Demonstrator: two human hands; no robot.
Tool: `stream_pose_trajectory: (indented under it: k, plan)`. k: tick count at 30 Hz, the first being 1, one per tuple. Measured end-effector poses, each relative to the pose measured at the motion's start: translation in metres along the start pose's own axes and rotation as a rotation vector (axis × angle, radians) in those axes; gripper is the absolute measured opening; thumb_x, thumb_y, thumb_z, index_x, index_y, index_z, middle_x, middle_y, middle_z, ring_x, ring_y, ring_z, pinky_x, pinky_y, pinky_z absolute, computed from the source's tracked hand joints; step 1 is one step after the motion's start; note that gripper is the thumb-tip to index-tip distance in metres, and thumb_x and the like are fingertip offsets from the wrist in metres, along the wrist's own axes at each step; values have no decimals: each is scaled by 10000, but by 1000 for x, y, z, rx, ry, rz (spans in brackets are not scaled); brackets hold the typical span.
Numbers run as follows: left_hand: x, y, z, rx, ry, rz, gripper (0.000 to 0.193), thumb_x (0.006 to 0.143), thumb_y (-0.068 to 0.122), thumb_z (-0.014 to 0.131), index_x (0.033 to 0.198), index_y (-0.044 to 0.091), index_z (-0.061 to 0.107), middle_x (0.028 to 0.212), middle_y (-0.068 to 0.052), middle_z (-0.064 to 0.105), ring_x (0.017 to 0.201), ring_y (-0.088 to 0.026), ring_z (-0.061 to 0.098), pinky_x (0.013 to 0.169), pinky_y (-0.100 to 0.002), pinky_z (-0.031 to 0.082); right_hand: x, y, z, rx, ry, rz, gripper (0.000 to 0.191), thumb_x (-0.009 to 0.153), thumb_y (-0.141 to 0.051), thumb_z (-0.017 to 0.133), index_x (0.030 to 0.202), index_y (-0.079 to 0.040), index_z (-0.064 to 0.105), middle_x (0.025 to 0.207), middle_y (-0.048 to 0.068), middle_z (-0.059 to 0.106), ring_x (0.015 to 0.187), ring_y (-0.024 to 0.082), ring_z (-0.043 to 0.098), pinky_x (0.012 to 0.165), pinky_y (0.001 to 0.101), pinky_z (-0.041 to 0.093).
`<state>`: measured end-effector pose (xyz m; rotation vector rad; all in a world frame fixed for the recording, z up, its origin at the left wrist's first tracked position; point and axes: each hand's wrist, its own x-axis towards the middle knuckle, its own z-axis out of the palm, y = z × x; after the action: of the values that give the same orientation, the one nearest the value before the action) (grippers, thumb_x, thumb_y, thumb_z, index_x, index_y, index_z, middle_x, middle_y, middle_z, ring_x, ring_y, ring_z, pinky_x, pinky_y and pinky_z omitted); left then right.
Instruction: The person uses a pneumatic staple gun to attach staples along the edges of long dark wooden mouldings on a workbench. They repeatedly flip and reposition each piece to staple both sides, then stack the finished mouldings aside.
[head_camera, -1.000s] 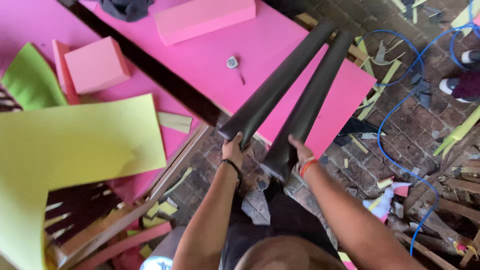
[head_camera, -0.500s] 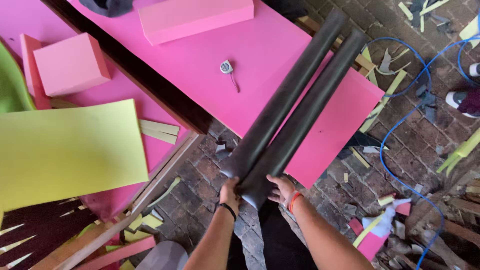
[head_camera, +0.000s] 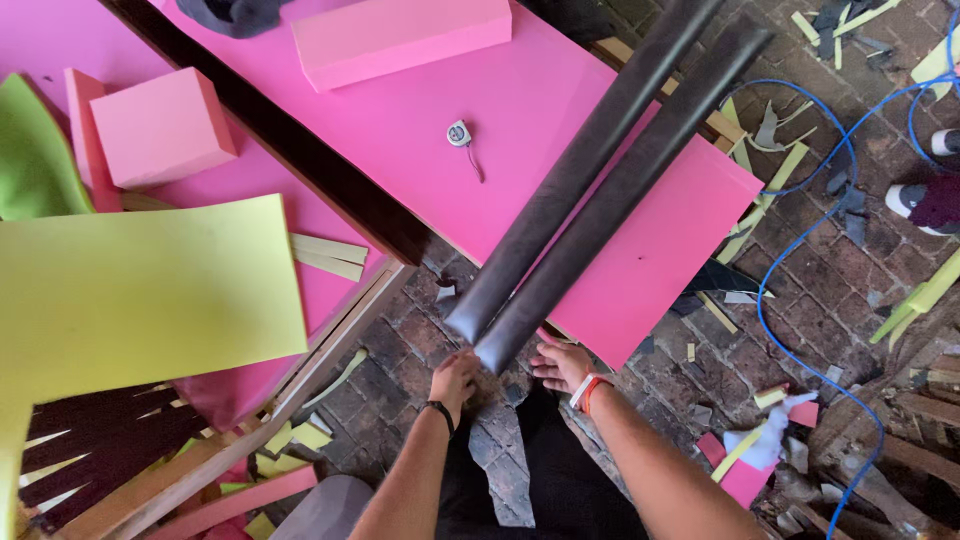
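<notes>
Left hand (head_camera: 455, 378) and right hand (head_camera: 562, 364), fingers spread, touch the near ends of two dark rolls (head_camera: 600, 175) overhanging the pink sheet's (head_camera: 400, 110) corner.

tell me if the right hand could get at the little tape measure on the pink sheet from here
Probably not directly: the two dark rolls lie between the right hand and the tape measure.

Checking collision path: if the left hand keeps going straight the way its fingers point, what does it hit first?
Left hand points up and slightly right; it would probably meet the near end of the left dark padded roll first. Depth is unclear.
</notes>
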<state>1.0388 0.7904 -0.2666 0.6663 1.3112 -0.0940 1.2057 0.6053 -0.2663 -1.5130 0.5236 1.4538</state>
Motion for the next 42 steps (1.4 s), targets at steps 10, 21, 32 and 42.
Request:
stream_pose_trajectory:
  k: [10,21,32,42]
  plan:
    - [-30,-29,-51,50,45,-40,198,935,215,660,1095,114,717,932,-36,774,780,-168,720,614,-319,510,-40,16,-44,233,76,-94,305,929,-344,699,1136,-120,699,930,37,753,828,181,711,726,359,558]
    - [-44,26,30,406,-324,74,324,955,247,612,1217,87,714,983,-45,744,864,-178,680,730,-339,513,-170,95,-81,733,268,-379,261,964,-294,651,1071,-59,684,895,68,740,815,232,708,731,399,583]
    - [-107,10,77,629,-527,6,244,971,263,592,1110,92,696,944,-69,740,823,-200,691,646,-332,516,-250,285,-64,1388,486,-642,236,961,-282,618,1065,-79,679,870,58,717,766,229,683,668,385,532]
    - [-234,-68,151,792,-862,6,336,981,247,549,1234,50,650,1034,-95,710,851,-208,671,766,-367,560,-367,334,-91,1651,538,-893,186,981,-248,633,1021,-72,675,852,41,702,741,193,666,716,355,573]
